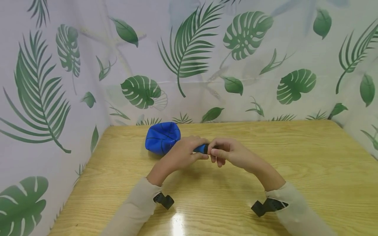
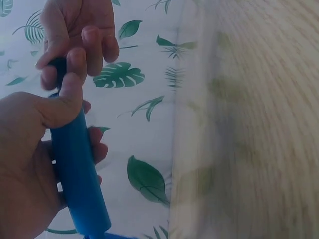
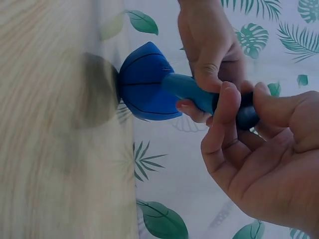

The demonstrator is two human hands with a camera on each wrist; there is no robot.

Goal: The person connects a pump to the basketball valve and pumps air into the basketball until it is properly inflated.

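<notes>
A blue ball [image 1: 160, 137] with black seam lines, partly caved in, sits on the table at the left of the hands. My left hand [image 1: 183, 150] grips the blue barrel of a small hand pump [image 2: 79, 174], whose far end points at the ball. In the right wrist view the barrel's tip meets the side of the ball [image 3: 144, 84]. With thumb and fingers, my right hand [image 1: 231, 152] pinches the black handle [image 3: 247, 117] at the pump's other end. The handle is close to the barrel, just beyond the left thumb.
The light wood table [image 1: 295, 164] runs back to a white cloth wall [image 1: 206, 101] printed with green leaves. More of this cloth stands along the left and right sides. Black wrist cameras [image 1: 163, 200] are strapped over both sleeves.
</notes>
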